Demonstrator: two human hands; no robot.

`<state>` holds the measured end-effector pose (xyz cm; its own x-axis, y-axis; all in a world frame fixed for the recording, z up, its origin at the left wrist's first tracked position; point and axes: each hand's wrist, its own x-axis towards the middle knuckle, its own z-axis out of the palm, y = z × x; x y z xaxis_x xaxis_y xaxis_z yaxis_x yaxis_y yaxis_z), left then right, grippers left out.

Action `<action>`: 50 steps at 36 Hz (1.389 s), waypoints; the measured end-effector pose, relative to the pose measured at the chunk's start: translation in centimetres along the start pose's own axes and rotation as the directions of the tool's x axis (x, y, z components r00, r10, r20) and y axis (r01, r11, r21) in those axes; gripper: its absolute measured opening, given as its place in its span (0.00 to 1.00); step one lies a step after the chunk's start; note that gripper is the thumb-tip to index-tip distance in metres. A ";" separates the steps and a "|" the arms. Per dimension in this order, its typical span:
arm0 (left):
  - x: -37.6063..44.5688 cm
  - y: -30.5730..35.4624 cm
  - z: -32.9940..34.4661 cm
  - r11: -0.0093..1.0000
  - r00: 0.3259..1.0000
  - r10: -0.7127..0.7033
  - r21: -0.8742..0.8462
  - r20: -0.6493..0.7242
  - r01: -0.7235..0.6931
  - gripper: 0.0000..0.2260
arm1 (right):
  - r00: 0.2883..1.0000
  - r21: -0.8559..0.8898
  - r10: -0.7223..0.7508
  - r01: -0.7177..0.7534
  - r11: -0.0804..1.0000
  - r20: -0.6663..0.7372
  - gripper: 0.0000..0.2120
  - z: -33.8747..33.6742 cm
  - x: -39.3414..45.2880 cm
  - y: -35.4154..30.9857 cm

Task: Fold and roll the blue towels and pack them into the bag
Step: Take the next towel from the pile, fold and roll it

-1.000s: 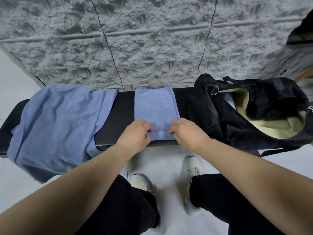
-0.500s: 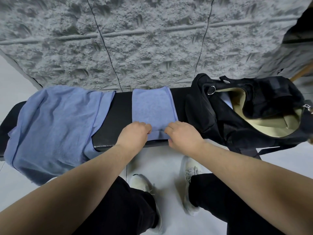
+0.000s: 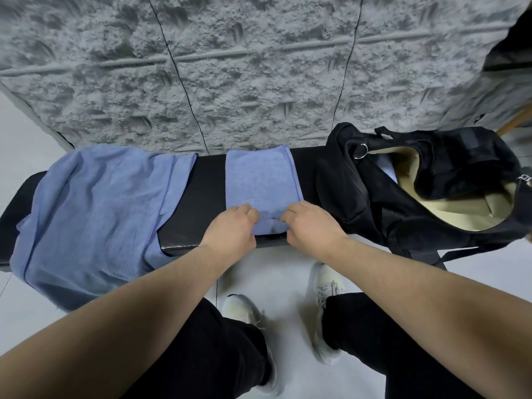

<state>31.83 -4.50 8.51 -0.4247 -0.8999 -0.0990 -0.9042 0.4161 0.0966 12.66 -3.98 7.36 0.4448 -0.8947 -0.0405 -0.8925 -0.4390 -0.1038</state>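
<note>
Two hands work the folded blue towel [image 3: 260, 180] at frame centre, a narrow strip lying across the black padded bench [image 3: 205, 194]. Left hand [image 3: 233, 228] and right hand [image 3: 309, 226] both curl fingers over the towel's near end, pinching the turned-up edge, a small gap between them. Loose blue towel [image 3: 92, 214] bunched at centre left, draped over the bench front edge toward the floor. Black duffel bag [image 3: 426, 191] sits at centre right on the bench, mouth open, beige lining showing, a bit of blue fabric inside near the metal ring [image 3: 362, 151]. Grey rough-textured wall [image 3: 259, 67] fills the upper frame, touching the bench's far side. Pale floor [image 3: 282, 272] below, white sneakers [image 3: 244, 315] and black trousers [image 3: 218, 358] at the bottom.
</note>
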 end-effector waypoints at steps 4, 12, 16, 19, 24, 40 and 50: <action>0.0 0.1 -0.1 0.996 0.999 -0.037 -0.078 -0.003 0.037 0.13 | 0.999 0.103 0.036 -0.039 0.994 0.034 0.17 -0.7 -0.3 0.1; -0.2 0.0 0.1 0.974 0.993 -0.105 -0.199 0.050 0.113 0.07 | 0.993 0.218 0.088 -0.102 0.971 0.074 0.12 -0.5 -0.7 0.0; -0.1 -0.2 0.1 0.964 0.992 -0.115 -0.237 0.054 0.124 0.08 | 0.981 0.346 0.154 -0.186 0.920 0.117 0.09 -0.6 -0.5 0.1; 0.1 -0.5 0.2 0.962 0.991 -0.111 -0.242 0.069 0.124 0.08 | 0.967 0.479 0.187 -0.249 0.842 0.173 0.08 -0.9 -0.5 0.5; 0.3 -0.8 0.2 0.947 0.988 -0.114 -0.289 0.102 0.139 0.07 | 0.961 0.566 0.202 -0.273 0.778 0.187 0.07 -1.1 -0.5 1.2; 0.2 -1.2 0.5 0.982 0.991 -0.058 -0.186 -0.119 0.035 0.08 | 0.995 0.260 0.088 -0.076 0.963 -0.035 0.15 -0.6 -0.2 0.8; 0.3 -0.4 0.0 0.993 0.996 -0.061 -0.100 -0.058 0.055 0.13 | 0.993 0.101 -0.043 0.054 0.993 -0.108 0.10 0.0 -0.1 0.3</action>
<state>32.06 -4.98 8.42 -0.3653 -0.9297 -0.0469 -0.9171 0.3508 0.1894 12.33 -4.01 7.37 0.4724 -0.8785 0.0714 -0.8548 -0.4764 -0.2057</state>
